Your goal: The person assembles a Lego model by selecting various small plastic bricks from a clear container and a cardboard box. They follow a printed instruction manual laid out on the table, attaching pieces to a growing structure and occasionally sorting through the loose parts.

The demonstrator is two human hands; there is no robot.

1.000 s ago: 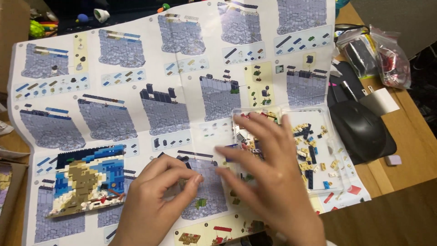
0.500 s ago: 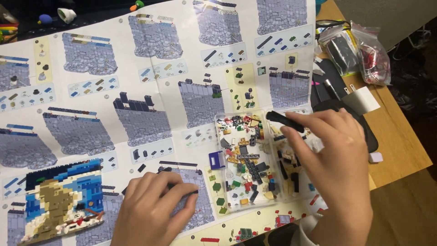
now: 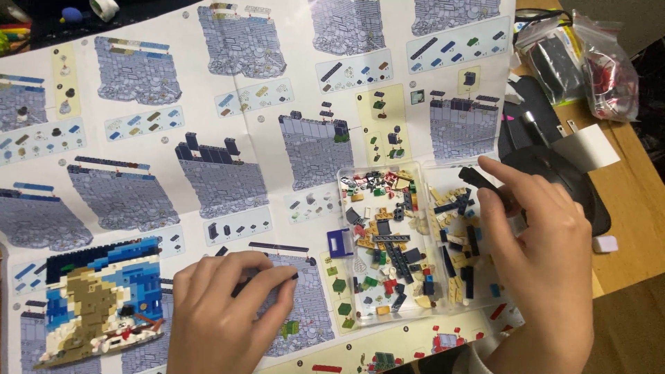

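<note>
My left hand [image 3: 222, 315] rests on the big printed instruction sheet [image 3: 228, 131] and pinches a small thin black piece [image 3: 267, 280] in its fingertips. My right hand [image 3: 547, 263] hovers over the right side of a clear plastic tray [image 3: 346, 176] full of several small coloured bricks. It holds a long black brick [image 3: 476, 178] between thumb and forefinger. A partly built blue, tan and black brick picture [image 3: 97, 305] lies at the lower left on the sheet. Just left of the tray stands a purple brick [image 3: 339, 242].
A black computer mouse [image 3: 575, 187] lies on a dark pad on the wooden desk [image 3: 637, 201] right of the tray. Clear bags of parts [image 3: 589, 62] sit at the top right. A tape roll [image 3: 105, 7] is at the top left edge.
My right hand has moved from over the tray's middle to its right side and now holds the long black brick. My left hand stays on the sheet with fingers curled.
</note>
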